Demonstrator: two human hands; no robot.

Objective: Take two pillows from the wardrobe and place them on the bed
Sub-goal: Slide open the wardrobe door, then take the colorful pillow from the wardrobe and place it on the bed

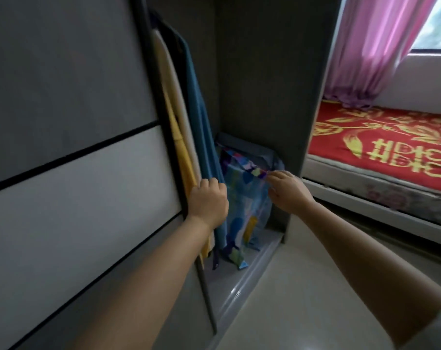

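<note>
A pillow (244, 205) in a blue patterned cover stands on edge on the floor of the open grey wardrobe (264, 72). My right hand (287, 190) pinches its top right corner. My left hand (209, 203) is closed around the lower edge of the hanging blue garment (196, 102), just left of the pillow. A darker grey-blue cushion (242, 145) shows behind the pillow, mostly hidden. The bed (381, 145) with a red and gold cover lies at the right.
Cream and yellow garments (174, 117) hang beside the blue one. The grey sliding door (70, 147) fills the left. Pink curtains (373, 46) hang by a window above the bed. Pale floor tiles (302, 286) lie below the wardrobe's sill.
</note>
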